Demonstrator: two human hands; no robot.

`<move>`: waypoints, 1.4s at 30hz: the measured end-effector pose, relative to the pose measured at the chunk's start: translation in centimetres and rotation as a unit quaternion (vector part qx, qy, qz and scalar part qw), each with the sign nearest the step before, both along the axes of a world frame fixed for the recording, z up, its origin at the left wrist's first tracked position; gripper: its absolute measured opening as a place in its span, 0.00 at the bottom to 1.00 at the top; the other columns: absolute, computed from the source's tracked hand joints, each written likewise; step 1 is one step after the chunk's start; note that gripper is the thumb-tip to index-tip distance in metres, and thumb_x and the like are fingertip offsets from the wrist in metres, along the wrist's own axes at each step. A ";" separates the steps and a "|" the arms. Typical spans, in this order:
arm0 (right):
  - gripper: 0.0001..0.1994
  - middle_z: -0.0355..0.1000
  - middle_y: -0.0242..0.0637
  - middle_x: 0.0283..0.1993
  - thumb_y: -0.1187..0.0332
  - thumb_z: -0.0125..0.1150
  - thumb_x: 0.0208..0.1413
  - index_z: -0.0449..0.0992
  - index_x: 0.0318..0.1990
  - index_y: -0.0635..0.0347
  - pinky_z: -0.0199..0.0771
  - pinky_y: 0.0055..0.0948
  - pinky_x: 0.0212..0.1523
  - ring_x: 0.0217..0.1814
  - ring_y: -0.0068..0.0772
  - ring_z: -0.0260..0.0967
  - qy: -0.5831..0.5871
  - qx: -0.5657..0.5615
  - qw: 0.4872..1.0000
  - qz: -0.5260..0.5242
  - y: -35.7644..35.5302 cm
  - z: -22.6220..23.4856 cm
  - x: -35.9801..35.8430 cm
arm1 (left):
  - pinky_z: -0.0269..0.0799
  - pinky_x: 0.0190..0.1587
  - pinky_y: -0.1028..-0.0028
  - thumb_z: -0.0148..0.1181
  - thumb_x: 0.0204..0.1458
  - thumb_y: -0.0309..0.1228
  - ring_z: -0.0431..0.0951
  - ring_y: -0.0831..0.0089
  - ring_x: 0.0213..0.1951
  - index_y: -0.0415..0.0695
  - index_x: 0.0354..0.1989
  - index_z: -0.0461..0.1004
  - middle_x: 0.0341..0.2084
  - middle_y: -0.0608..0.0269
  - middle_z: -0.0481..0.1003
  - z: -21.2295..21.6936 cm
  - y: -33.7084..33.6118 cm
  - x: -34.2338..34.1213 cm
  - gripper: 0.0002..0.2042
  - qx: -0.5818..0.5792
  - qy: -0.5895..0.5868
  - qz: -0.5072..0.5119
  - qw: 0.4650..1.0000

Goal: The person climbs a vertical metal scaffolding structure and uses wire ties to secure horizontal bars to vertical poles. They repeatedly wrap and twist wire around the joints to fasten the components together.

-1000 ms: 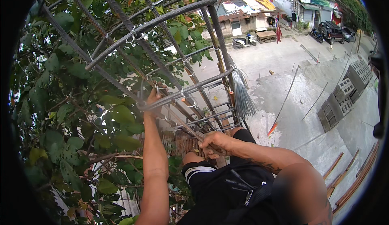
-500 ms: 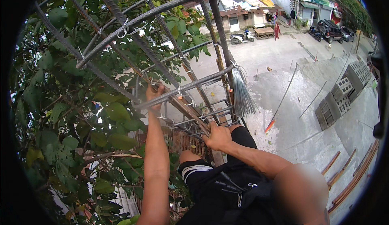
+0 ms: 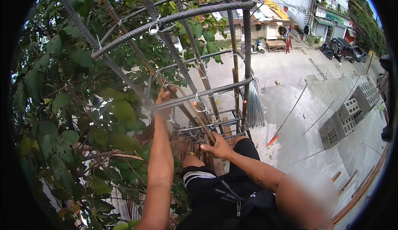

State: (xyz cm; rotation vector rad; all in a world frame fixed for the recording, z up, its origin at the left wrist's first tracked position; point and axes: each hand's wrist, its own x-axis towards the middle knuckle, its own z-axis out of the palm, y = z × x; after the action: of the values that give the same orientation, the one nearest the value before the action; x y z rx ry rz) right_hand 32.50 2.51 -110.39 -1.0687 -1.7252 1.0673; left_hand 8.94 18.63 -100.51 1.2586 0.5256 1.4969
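Observation:
Before me stands a cage of ribbed rebar, its upright bars crossed by grey stirrups (image 3: 199, 94) and bound with thin wire ties (image 3: 155, 25). A thin rusty bar (image 3: 202, 120) slants down through it, curved at its upper end. My left hand (image 3: 163, 105) is closed around that upper end, beside a tied joint; a stirrup in front partly hides the fingers. Lower down, my right hand (image 3: 218, 147) grips the bar's lower end, thumb pointing left. A bundle of loose tie wire (image 3: 255, 107) hangs from the cage's right corner.
Dense leafy branches (image 3: 83, 118) crowd the left side. Below on the right lie grey hollow blocks (image 3: 346, 116) on a concrete slab (image 3: 286, 122) with thin rods standing from it. Long rusty bars (image 3: 367, 186) lie at lower right. Parked vehicles (image 3: 343, 49) line the far street.
The cage has shifted rightward in my view. My right hand sits slightly lower along the cage, and the thin bar now shows a bowed upper end. My left hand keeps its place by the joint.

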 end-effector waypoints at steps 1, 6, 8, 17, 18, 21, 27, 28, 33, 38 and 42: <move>0.24 0.73 0.45 0.36 0.56 0.61 0.52 0.65 0.48 0.67 0.72 0.37 0.34 0.32 0.35 0.73 0.123 -0.137 0.971 0.149 0.6 -0.3 0.2 | 0.68 0.45 0.66 0.58 0.50 0.49 0.74 0.66 0.39 0.39 0.44 0.69 0.34 0.59 0.75 -0.1 0.0 0.1 0.24 -0.038 -0.087 -0.057 0.994; 0.18 0.66 0.36 0.31 0.66 0.54 0.59 0.63 0.54 0.63 0.71 0.36 0.32 0.27 0.32 0.66 0.418 -0.381 0.746 0.352 1.5 -0.9 0.8 | 0.70 0.32 0.71 0.46 0.54 0.59 0.73 0.72 0.29 0.43 0.30 0.70 0.24 0.62 0.73 0.3 0.3 0.1 0.27 -0.108 0.108 0.135 0.979; 0.18 0.62 0.33 0.27 0.66 0.55 0.58 0.64 0.55 0.58 0.69 0.35 0.30 0.25 0.28 0.63 0.478 -0.421 0.639 0.432 0.9 -0.5 0.6 | 0.67 0.26 0.76 0.43 0.53 0.62 0.69 0.77 0.25 0.45 0.34 0.69 0.24 0.67 0.68 0.5 0.1 0.5 0.28 -0.110 0.115 0.114 0.981; 0.10 0.59 0.32 0.24 0.66 0.57 0.57 0.62 0.33 0.59 0.66 0.32 0.23 0.22 0.26 0.59 0.348 -0.366 0.807 0.306 -0.5 2.8 1.8 | 0.66 0.34 0.70 0.42 0.45 0.70 0.70 0.69 0.30 0.43 0.38 0.70 0.27 0.63 0.72 2.4 -2.8 -0.3 0.36 -0.162 0.197 0.121 0.959; 0.10 0.59 0.32 0.24 0.67 0.57 0.57 0.62 0.33 0.59 0.67 0.32 0.22 0.21 0.26 0.59 0.333 -0.338 0.832 0.289 -0.5 2.9 1.8 | 0.67 0.34 0.69 0.43 0.45 0.69 0.70 0.69 0.31 0.43 0.38 0.70 0.28 0.62 0.72 2.4 -2.9 -0.5 0.36 -0.161 0.183 0.102 0.964; 0.09 0.63 0.34 0.23 0.70 0.57 0.57 0.63 0.32 0.61 0.69 0.30 0.21 0.21 0.27 0.63 0.267 -0.288 0.895 0.212 -0.5 2.7 1.5 | 0.67 0.37 0.68 0.46 0.46 0.66 0.70 0.68 0.34 0.42 0.40 0.70 0.31 0.61 0.72 2.5 -2.4 -0.8 0.34 -0.192 0.138 0.054 0.970; 0.06 0.66 0.33 0.23 0.73 0.55 0.57 0.64 0.36 0.64 0.69 0.26 0.20 0.21 0.24 0.65 0.104 -0.148 0.980 0.089 0.3 1.1 0.9 | 0.69 0.43 0.65 0.54 0.47 0.58 0.71 0.67 0.41 0.40 0.44 0.70 0.38 0.58 0.73 3.0 -1.2 -2.1 0.30 -0.193 0.066 -0.066 0.977; 0.06 0.66 0.33 0.23 0.73 0.54 0.57 0.64 0.37 0.64 0.69 0.26 0.20 0.21 0.23 0.65 0.089 -0.127 0.985 0.078 0.5 0.8 0.8 | 0.70 0.45 0.64 0.59 0.47 0.54 0.72 0.67 0.42 0.40 0.45 0.70 0.39 0.58 0.73 3.2 -1.3 -2.5 0.28 -0.229 0.059 -0.063 0.970; 0.08 0.65 0.31 0.22 0.75 0.55 0.56 0.64 0.40 0.65 0.66 0.24 0.21 0.21 0.21 0.63 -0.009 -0.046 0.999 0.014 0.7 0.5 0.8 | 0.69 0.48 0.65 0.61 0.49 0.47 0.72 0.69 0.46 0.41 0.47 0.70 0.44 0.58 0.73 4.3 -2.2 -3.9 0.24 -0.111 0.090 -0.125 0.982; 0.12 0.64 0.30 0.25 0.71 0.61 0.52 0.66 0.40 0.62 0.66 0.28 0.26 0.26 0.23 0.63 0.113 -0.271 0.944 0.149 0.3 3.2 2.0 | 0.67 0.53 0.67 0.59 0.51 0.47 0.69 0.68 0.51 0.40 0.50 0.69 0.47 0.58 0.72 5.8 -2.8 -3.6 0.25 -0.126 0.132 -0.107 0.977; 0.14 0.61 0.30 0.28 0.76 0.64 0.46 0.63 0.37 0.56 0.66 0.27 0.26 0.30 0.25 0.62 0.267 -0.345 0.830 0.348 -0.9 5.5 2.5 | 0.65 0.55 0.69 0.58 0.51 0.47 0.68 0.68 0.55 0.39 0.53 0.68 0.48 0.59 0.71 7.4 -3.5 -3.8 0.27 -0.155 0.199 -0.085 0.964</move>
State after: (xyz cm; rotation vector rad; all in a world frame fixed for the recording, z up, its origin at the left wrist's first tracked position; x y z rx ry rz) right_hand 34.97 1.63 -104.85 -0.3915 -1.2669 2.3241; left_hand 5.17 15.10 -93.09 1.3193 0.8581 0.9731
